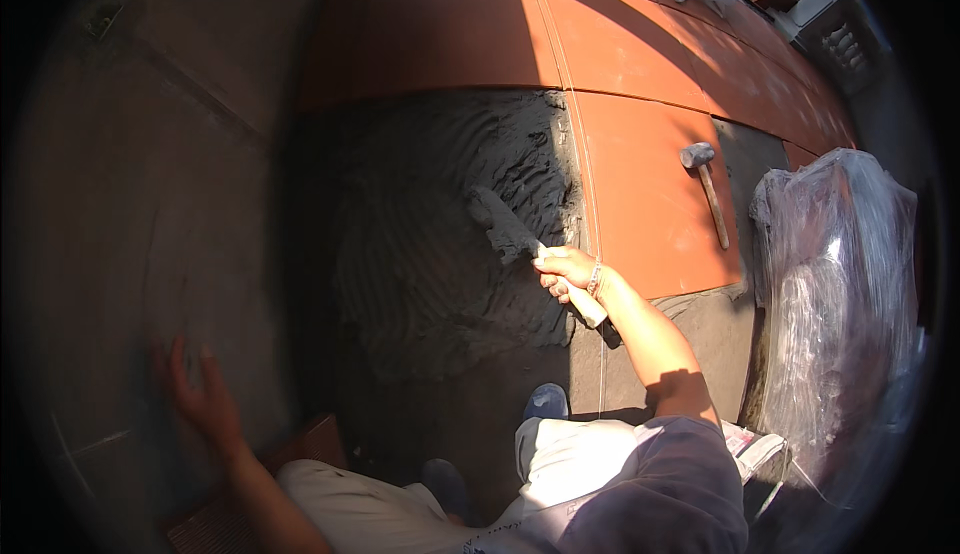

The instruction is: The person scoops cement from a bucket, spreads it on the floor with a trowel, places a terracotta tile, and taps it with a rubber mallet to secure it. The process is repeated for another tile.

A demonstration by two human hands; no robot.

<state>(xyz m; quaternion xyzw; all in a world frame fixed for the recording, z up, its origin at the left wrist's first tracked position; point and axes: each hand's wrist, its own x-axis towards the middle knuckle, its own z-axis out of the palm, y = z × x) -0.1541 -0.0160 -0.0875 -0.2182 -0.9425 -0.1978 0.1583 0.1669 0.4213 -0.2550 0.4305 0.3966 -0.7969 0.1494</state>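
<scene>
My right hand [570, 274] grips the pale handle of a trowel [508, 229], whose blade is coated in grey mortar. The blade lies over a bed of wet mortar [420, 244] marked with curved ridges, mostly in shadow. Off to the left, my left hand [200, 394] is held with its fingers apart and nothing in it, in front of a dim wall [130, 214]. Whether it touches the wall I cannot tell.
Orange tiles [640, 214] border the mortar on the far and right sides, with a taut string along the joint. A mallet [708, 189] rests on one tile. Plastic-wrapped goods [835, 304] stand at right. A ribbed tile [250, 489] leans near my left forearm.
</scene>
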